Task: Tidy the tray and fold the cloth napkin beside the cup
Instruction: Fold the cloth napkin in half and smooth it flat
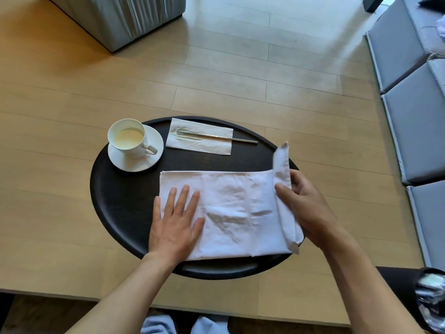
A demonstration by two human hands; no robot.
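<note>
A white cup [127, 138] stood on its saucer [154, 141] at the far left of the dark oval tray [113, 201], and it held a pale, creamy drink that reached partway up its wall. Just right of the saucer lay a paper napkin [199, 141] with a thin metal utensil [216, 138] across it; its left end was too blurred against the paper to identify. The cloth napkin [228, 208] lay spread over the near half of the tray, near and right of the cup. The left hand [175, 222] rested flat and wide open on the cloth's left part. The right hand [303, 208] pinched the cloth's right edge, lifted upright, and hid the tray rim there. The tray sat on a light wooden bench [48, 189].
</note>
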